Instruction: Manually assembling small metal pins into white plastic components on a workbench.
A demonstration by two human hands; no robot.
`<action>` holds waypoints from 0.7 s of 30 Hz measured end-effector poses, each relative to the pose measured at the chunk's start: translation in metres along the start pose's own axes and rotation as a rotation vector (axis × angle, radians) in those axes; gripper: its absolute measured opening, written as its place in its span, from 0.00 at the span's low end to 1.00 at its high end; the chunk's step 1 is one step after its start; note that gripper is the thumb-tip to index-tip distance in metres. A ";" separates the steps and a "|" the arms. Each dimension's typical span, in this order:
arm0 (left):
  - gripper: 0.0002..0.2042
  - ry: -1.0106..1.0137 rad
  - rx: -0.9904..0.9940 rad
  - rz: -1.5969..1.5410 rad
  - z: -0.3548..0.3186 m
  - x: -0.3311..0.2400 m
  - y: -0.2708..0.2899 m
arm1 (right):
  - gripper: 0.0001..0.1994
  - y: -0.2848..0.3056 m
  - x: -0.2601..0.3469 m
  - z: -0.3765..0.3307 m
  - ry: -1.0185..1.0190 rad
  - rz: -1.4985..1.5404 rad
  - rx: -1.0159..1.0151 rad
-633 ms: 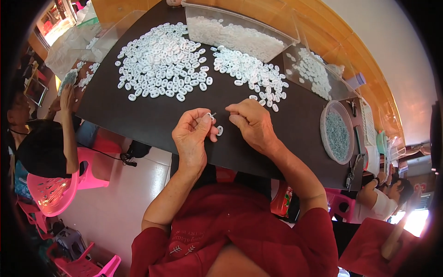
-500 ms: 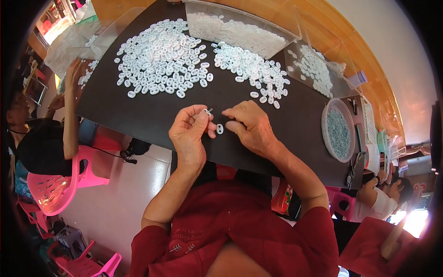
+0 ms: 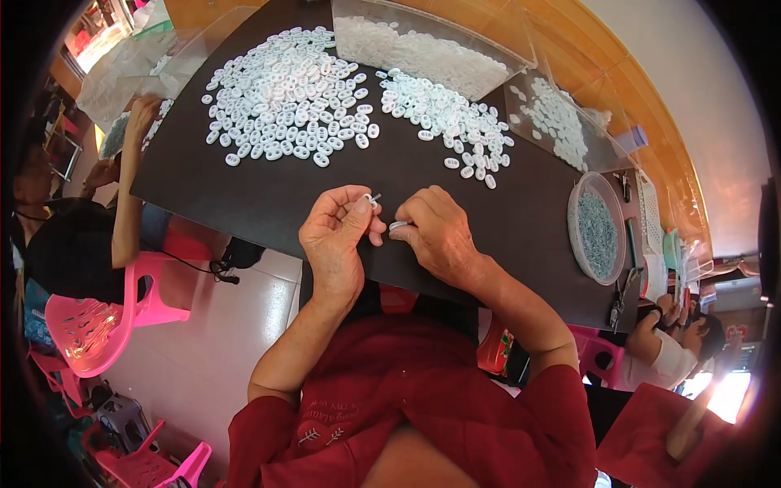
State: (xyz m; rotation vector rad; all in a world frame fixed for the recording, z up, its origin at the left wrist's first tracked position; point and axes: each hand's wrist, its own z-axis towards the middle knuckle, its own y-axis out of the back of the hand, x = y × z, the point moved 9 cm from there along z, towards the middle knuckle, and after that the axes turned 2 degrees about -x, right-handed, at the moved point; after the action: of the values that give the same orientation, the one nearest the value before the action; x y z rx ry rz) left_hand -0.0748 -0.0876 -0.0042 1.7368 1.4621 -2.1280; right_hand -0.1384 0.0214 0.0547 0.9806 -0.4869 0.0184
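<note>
Above the near edge of the dark table (image 3: 504, 220), my left hand (image 3: 335, 236) pinches a small white plastic piece (image 3: 372, 200) between thumb and forefinger. A short thin metal pin (image 3: 376, 196) sticks out of that piece. Just to its right, my right hand (image 3: 443, 232) holds a white oval two-hole piece (image 3: 397, 225) between thumb and fingers, partly hidden by them. The hands are close but apart. Farther off lie a large heap of white oval pieces (image 3: 281, 106) on the left and a smaller heap (image 3: 443, 114) on the right.
A clear bin (image 3: 525, 63) of white pieces stands at the back. On the right are a round tub (image 3: 576, 244) of small metal pins and pliers (image 3: 622, 297). Another person's arm (image 3: 126, 187) reaches in at the left, above a pink chair (image 3: 89, 325). Another person (image 3: 659, 342) sits at right.
My right hand has moved slightly left and closed on the white oval piece, which lay by my left fingers before. My left hand keeps its pinch.
</note>
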 end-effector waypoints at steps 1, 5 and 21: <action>0.07 0.000 0.000 0.000 -0.001 0.000 0.000 | 0.12 0.001 -0.003 -0.002 -0.023 0.033 0.003; 0.07 0.013 0.005 0.030 -0.003 -0.001 -0.003 | 0.11 0.011 -0.003 -0.006 -0.050 0.081 -0.046; 0.07 0.090 0.077 -0.011 -0.020 0.012 -0.022 | 0.06 0.011 -0.028 -0.028 -0.619 0.798 -0.119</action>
State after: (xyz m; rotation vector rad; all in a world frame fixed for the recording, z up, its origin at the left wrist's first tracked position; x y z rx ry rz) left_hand -0.0767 -0.0562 0.0017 1.8777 1.4315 -2.1660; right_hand -0.1549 0.0555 0.0400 0.6071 -1.4115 0.4062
